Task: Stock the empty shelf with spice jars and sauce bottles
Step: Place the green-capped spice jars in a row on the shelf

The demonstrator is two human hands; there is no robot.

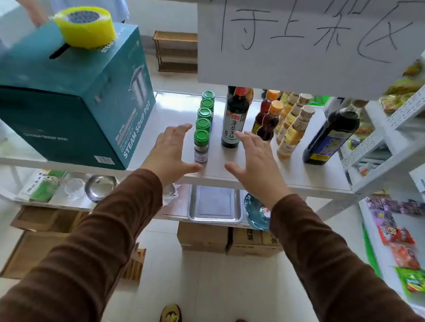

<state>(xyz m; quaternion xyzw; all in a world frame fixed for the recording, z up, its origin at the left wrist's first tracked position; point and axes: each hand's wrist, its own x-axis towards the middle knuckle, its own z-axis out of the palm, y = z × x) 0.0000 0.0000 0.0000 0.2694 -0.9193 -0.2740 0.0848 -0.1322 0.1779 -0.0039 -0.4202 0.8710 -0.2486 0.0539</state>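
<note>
Left hand point(172, 152), right hand point(253, 162): both spread, fingers straight, holding nothing, palms facing inward over shelf point(308, 169) front. Between them: front spice jar point(201, 145), heading row of green-capped jars; tall soy sauce bottle point(233, 116) just beside, near right fingertips. Likely step: squaring up rows. Advice: press low on jar, not cap; keep bottle upright; avoid nudging amber bottles point(269, 119) and pale bottles point(292, 132) behind.

White shelf point(269, 173) carrying a teal box point(64, 112) at left, a row of green-capped spice jars point(204, 124), a tall soy sauce bottle point(233, 119), amber bottles point(290, 126), a dark jug point(330, 137).
</note>
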